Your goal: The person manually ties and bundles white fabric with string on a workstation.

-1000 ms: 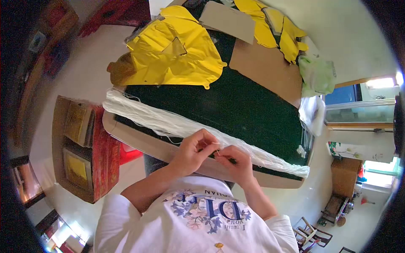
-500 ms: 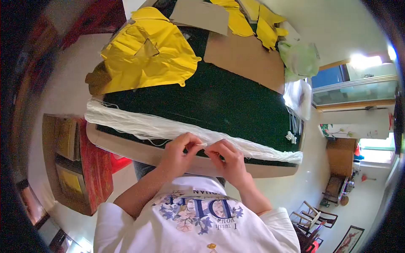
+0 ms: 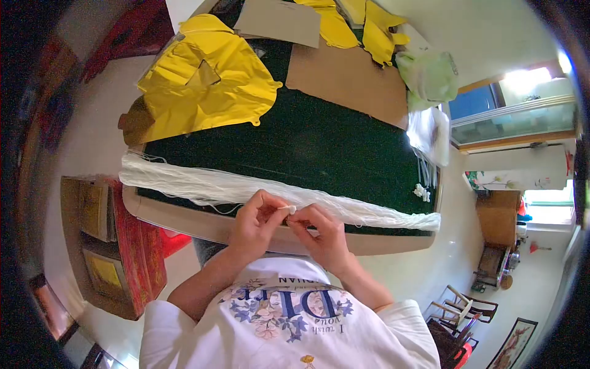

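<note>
In front of my chest both hands meet at a small white piece (image 3: 291,210), too small to tell its kind. Thumb and forefinger of my left hand (image 3: 253,226) pinch it. The fingertips of my right hand (image 3: 321,235) are pressed together at its other side; whether a thread runs between them I cannot make out. Just beyond the hands, a long bundle of white string (image 3: 190,183) stretches along the near edge of the dark green table top (image 3: 295,144). A few loose strands hang from the bundle near my left hand.
Yellow sheets (image 3: 212,80) lie at the far left, with brown cardboard (image 3: 350,83) beside them. On the right are a pale green plastic bag (image 3: 428,77), a clear bag (image 3: 428,132) and small white pieces (image 3: 421,192). A red-sided box (image 3: 138,246) stands left of the table.
My hands have shifted slightly left, and the white piece now shows more plainly between the fingertips. The whole view has tilted a little. The string bundle stays in place on the table.
</note>
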`<state>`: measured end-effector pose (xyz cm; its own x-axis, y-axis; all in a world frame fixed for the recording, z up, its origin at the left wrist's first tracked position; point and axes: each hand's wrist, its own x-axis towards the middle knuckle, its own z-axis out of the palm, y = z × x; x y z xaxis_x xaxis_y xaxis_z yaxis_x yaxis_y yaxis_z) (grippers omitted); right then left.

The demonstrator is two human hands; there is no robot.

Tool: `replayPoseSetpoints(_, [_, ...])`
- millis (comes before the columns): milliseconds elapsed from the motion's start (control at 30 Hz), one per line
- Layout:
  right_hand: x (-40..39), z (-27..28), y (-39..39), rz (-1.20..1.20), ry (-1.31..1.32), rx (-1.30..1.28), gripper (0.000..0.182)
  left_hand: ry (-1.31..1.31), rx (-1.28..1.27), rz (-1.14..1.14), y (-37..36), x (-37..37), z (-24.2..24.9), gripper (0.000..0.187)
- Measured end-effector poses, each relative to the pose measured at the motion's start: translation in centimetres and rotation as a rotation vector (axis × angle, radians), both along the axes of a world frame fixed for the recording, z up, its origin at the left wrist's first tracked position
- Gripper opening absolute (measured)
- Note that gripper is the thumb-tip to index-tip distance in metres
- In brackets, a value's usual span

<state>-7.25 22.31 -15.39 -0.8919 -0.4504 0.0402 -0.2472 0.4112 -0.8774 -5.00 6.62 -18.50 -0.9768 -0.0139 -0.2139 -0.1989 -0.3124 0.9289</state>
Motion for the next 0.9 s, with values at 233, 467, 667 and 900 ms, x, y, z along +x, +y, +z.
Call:
replayPoseSetpoints(233, [-0.8,-0.2,0.7,0.052,0.047,0.03,0.016,0.354,-0.623,-0.208,-1.5,-0.7,0.9,0.007])
replayPoseSetpoints(467, [-0.1,-1.0,1.9,-0.011,-0.223,-0.098,0.015,0.357,-0.426,-0.177,-1.0,0.0,0.5,0.01])
replayPoseSetpoints(667, [-0.3,0.0,2.7,0.236,0.322,0.13,0.014,-0.299,0.12,-0.329,-1.4,-0.2,0.7,0.009])
replayPoseSetpoints(900, [0.3,-1.0,3.5,0.133,-0.409,-0.127,0.011,0.598,-0.666,-0.331,-0.9,1.0,-0.4,0.013])
